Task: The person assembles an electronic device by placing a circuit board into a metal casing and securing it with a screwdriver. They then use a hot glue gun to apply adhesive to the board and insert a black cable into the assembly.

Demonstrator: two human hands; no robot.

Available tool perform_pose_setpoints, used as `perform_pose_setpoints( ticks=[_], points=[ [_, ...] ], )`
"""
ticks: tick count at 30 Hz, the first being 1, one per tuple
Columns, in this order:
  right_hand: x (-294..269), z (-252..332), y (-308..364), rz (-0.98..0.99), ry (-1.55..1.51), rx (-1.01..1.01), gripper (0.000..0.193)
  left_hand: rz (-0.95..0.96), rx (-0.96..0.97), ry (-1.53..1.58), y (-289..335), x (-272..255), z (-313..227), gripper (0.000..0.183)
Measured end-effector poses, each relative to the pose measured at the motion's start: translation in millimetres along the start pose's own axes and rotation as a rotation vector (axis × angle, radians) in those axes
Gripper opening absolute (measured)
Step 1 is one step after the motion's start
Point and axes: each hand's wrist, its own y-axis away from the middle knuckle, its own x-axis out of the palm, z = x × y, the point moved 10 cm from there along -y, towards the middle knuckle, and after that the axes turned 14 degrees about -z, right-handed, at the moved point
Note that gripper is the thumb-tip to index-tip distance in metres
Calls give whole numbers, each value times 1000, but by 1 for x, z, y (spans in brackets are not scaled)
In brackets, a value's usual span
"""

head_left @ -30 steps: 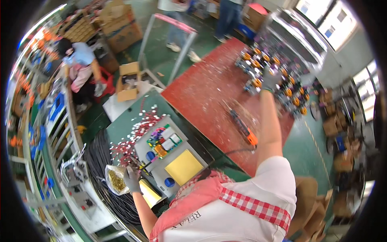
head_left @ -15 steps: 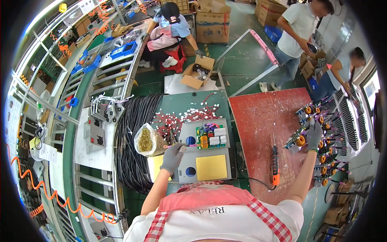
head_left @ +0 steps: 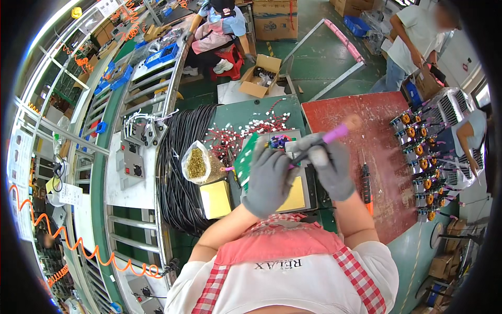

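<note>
My left hand [head_left: 271, 183], in a grey glove, is closed on a green circuit board [head_left: 243, 158] tilted up on its edge. My right hand [head_left: 334, 170], gloved too, grips a dark cable with a purple sleeve [head_left: 334, 134], whose copper-coloured end is blurred by motion. The cable runs across toward my left fingers; whether it joins the board is hidden. Behind my hands, partly covered, another board with purple and blue parts [head_left: 280, 141] lies on the grey metal piece. A yellow sheet [head_left: 294, 196] shows below my hands.
A bag of brass-coloured small parts [head_left: 197, 163] stands left, beside black cables [head_left: 180, 172] and a yellow block [head_left: 215, 199]. Red-and-white wires [head_left: 261, 125] lie behind. On the red table [head_left: 334, 112] are an orange-handled tool [head_left: 367, 188] and several coil boards [head_left: 418, 157]. Other people work nearby.
My right hand has come from the coil boards at the right to the middle, beside my left hand. A board is now in my left hand, and the cable in my right.
</note>
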Motion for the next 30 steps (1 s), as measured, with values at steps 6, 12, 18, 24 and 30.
perform_pose_setpoints(
  ticks=[6,12,18,24,30],
  points=[
    [30,-162,120,385,117,507,86,-362,-496,480,49,-44,71,17],
    [20,-173,139,191,-193,744,92,-482,-896,609,104,-23,96,21],
    [-43,-177,140,250,623,306,77,-83,-1281,509,222,3,137,27],
    [-47,-186,159,388,917,177,76,-63,-2034,1247,362,80,130,32],
    [-59,-219,170,377,936,243,76,-16,-2205,1048,375,90,130,24]
  ],
)
